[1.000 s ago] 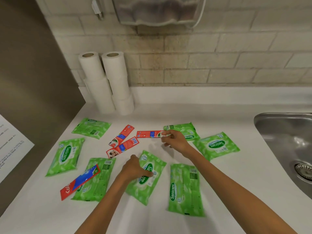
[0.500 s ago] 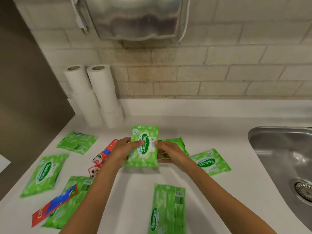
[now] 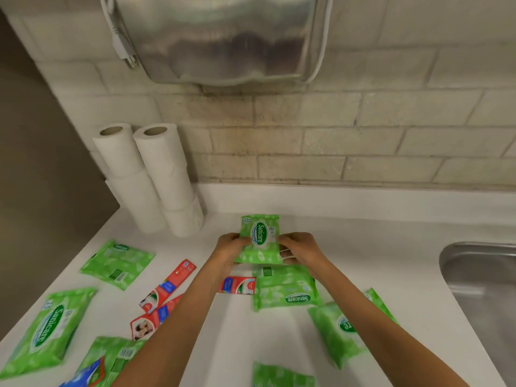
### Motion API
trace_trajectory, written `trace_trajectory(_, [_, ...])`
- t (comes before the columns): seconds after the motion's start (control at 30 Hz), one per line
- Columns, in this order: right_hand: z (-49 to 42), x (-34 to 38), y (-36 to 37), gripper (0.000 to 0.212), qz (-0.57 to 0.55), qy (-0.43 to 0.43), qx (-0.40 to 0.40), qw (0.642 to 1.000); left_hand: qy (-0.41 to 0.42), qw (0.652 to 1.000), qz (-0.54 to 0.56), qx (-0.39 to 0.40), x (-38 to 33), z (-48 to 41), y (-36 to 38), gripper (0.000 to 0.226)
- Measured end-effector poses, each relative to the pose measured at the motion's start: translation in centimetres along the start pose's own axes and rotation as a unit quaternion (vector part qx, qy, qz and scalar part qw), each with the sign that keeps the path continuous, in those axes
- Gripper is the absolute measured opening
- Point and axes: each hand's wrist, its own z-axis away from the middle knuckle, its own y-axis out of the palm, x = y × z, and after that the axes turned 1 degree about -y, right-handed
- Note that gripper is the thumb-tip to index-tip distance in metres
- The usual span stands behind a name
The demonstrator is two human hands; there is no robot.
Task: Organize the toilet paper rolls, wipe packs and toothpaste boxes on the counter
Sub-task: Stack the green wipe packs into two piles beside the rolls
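A white counter (image 3: 377, 247) runs along a pale brick wall (image 3: 335, 143), with a steel sink (image 3: 474, 280) at the right. Both arms reach forward. The left hand (image 3: 230, 245) and right hand (image 3: 301, 247) are close together, each gripping one side of a green Sanicare wipe pack (image 3: 261, 236), held upright near the back of the counter (its label faces us). Another wipe pack (image 3: 287, 291) lies flat just below the hands. Red toothpaste boxes (image 3: 167, 286) lie to the left. Toilet paper rolls (image 3: 159, 177) stand in two stacks in the left corner.
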Motion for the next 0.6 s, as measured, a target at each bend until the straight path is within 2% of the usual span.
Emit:
trace_trajectory(0.2, [-3.3,-0.5,-2.2,0.035,0.101,-0.032,-0.059,0.993,0.029,0.999,-0.034,-0.028,0.0,-4.1,1.2,0.023])
trace_trajectory(0.33, [-4.5,-0.9,-2.6,0.034,0.156,-0.041,-0.066,0.985,0.035,0.995,-0.081,-0.050,0.7,-5.8,2.0,0.024])
trace_trajectory(0.47, [-5.0,-1.2,-2.4,0.036,0.217,-0.046,-0.059,0.973,0.072,0.980,-0.172,-0.075,1.3,-6.3,2.2,0.015])
trace_trajectory(0.53, [-5.2,-1.4,-2.1,0.038,0.252,-0.055,-0.047,0.965,0.094,0.967,-0.220,-0.087,1.6,-6.4,2.1,0.020])
trace_trajectory(0.6, [-5.4,-1.6,-1.6,0.040,0.290,-0.063,-0.032,0.955,0.115,0.948,-0.284,-0.092,2.1,-6.4,1.9,0.033])
